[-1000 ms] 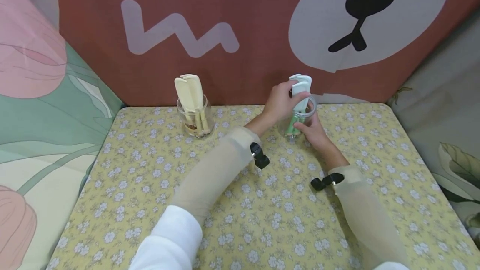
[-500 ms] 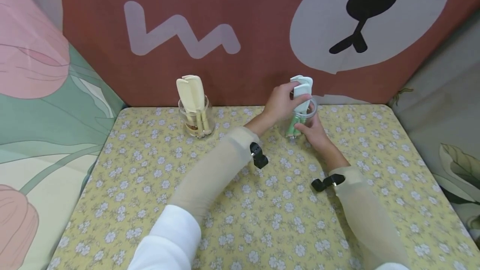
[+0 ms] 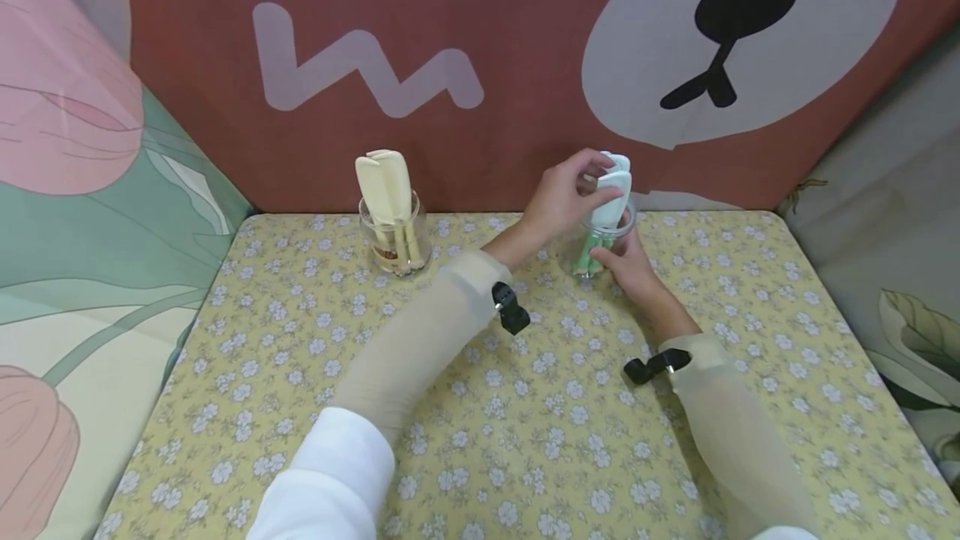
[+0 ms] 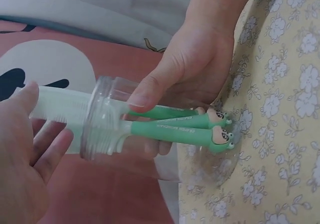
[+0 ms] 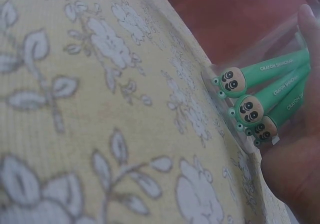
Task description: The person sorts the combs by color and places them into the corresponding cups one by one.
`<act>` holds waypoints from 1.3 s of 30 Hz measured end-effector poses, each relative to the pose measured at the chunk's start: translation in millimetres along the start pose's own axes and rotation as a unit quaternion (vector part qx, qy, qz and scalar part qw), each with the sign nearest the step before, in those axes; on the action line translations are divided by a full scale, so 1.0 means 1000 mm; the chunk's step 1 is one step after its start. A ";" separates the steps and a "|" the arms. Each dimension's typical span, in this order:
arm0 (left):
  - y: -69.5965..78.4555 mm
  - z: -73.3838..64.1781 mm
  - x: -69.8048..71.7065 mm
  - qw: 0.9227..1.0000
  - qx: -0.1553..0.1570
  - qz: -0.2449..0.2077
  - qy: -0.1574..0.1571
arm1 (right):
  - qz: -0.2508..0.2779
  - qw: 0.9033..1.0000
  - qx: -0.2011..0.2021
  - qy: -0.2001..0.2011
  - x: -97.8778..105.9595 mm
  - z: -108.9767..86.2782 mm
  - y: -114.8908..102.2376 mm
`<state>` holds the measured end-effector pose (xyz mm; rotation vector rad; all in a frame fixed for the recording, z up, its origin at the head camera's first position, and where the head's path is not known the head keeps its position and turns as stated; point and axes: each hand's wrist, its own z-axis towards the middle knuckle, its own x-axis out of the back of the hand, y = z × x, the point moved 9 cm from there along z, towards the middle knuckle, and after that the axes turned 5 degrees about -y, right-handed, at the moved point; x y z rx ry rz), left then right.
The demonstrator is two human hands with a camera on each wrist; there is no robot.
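A clear jar point(image 4: 185, 176) stands upright at the back right of the table. Several spatulas point(image 3: 617, 187) with pale mint heads and green handles point(image 4: 175, 134) stand in it; their handle ends carry cartoon faces. My left hand point(image 3: 558, 198) holds the heads above the rim, thumb in front and fingers behind, as the left wrist view shows from the side. Low on the jar, my right hand point(image 3: 633, 265) grips the wall, its thumb on the near side. The right wrist view shows that hand point(image 5: 295, 169) against the jar and the handle ends point(image 5: 250, 109) close to the bottom.
A second clear jar point(image 3: 420, 242) with several cream spatulas point(image 3: 386, 188) stands at the back left. The table has a yellow floral cloth point(image 3: 540, 440). Behind it hangs a reddish-brown cloth point(image 3: 510, 132) with a bear face.
The mint spatula heads have shifted slightly right. My left hand's fingers have spread a little apart and its forearm has moved slightly left. My right hand keeps its grip on the jar.
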<state>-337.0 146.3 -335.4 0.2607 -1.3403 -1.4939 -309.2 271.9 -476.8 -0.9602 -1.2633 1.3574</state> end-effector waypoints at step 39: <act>0.002 -0.133 0.086 0.952 0.013 0.254 -0.172 | -0.184 0.978 -0.060 -0.080 0.017 -0.011 -0.028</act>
